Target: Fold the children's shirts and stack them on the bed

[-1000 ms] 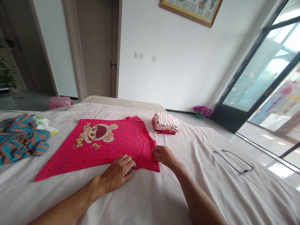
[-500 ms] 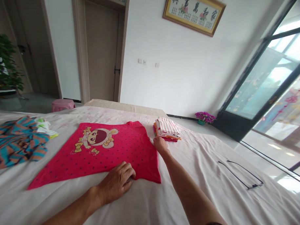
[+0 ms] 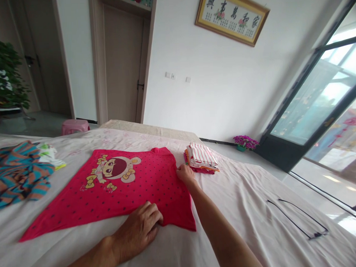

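A pink-red dotted T-shirt (image 3: 150, 181) with a cartoon girl print lies spread out on the bed, its neckline pointing away to the right. My left hand (image 3: 144, 224) is closed on the shirt's near edge, close to the sleeve; its fingertips are partly hidden. At the shoulder on the right side, my right hand (image 3: 185, 174) pinches the cloth. Just beyond that hand sits a stack of folded clothes (image 3: 201, 157), with a red-and-white striped piece on top.
A crumpled striped garment (image 3: 21, 174) in blue and orange lies at the left, beside a white-and-green one (image 3: 48, 155). Eyeglasses (image 3: 303, 218) rest on the bed sheet (image 3: 236, 217) at the right. A pink stool (image 3: 75, 125) stands behind the bed.
My right hand has shifted slightly left along the shirt's shoulder, away from the stack. My left hand stays on the near edge. The view has tilted a little.
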Motion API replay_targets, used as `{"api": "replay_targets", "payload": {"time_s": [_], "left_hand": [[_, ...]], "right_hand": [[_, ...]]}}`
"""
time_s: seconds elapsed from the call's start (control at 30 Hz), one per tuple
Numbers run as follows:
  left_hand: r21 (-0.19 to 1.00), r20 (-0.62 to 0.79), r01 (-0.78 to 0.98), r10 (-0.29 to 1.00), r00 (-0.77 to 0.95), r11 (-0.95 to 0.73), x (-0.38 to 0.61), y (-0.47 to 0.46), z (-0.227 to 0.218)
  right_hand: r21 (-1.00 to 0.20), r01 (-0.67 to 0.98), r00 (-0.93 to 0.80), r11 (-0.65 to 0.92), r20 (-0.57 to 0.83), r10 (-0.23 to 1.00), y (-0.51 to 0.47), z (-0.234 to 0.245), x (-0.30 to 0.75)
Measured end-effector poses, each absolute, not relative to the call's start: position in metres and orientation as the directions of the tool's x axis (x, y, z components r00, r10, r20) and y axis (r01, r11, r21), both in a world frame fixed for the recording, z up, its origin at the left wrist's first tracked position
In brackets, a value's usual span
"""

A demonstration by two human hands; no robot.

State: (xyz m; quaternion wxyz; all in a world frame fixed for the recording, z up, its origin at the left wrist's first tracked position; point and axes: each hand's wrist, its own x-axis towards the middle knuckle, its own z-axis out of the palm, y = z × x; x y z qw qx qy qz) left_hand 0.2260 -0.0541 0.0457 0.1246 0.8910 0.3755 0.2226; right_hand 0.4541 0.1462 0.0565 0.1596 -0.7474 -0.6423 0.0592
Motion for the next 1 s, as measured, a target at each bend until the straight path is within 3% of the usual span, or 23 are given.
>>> {"api": "replay_targets", "payload": {"time_s": [0.77,1.0], "left_hand": [[0.386,0.285,0.61,0.719,0.634,-0.692,0.227,-0.055,0.05],[0.391,0.261,0.625,0.733,0.629,-0.676,0.228,-0.057,0.053]], "right_hand": [[-0.306,0.95,0.004,0.068,0.231,0.973,0.129,0.052,0.487],[-0.099,0.943,-0.278,0.319,0.295,0.914,0.117,0.048,0.495]]}}
